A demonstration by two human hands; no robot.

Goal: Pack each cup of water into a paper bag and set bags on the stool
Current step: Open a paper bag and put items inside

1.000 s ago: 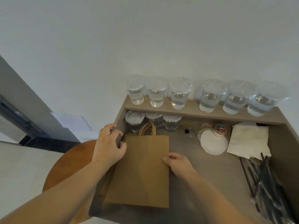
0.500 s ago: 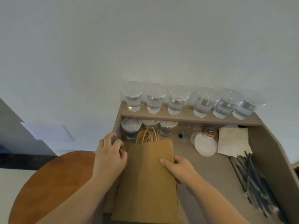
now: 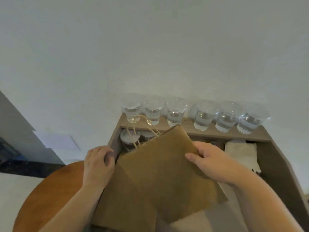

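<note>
Paper bag [image 3: 163, 166] was held flat and tilted, its twine handles [image 3: 142, 128] pointing away from the person. The right hand [image 3: 212, 161] pinched the bag's right edge, thumb on top. The left hand [image 3: 98, 164] sat at the bag's left edge with fingers curled; whether they grasped anything could not be told. Behind the bag, six cups of water [image 3: 175, 114] lined a wooden shelf [image 3: 209, 133]. Left of the bag stood the round stool [image 3: 50, 190], and to its right lay white napkins [image 3: 240, 151].

You're at what looks like a takeaway drinks counter. Six clear cups of water [image 3: 204, 114] line a shelf [image 3: 189, 129], with lidded cups [image 3: 129, 136] below, a twine-handled paper bag [image 3: 163, 164], and napkins [image 3: 240, 151] on the desk [image 3: 280, 168].
</note>
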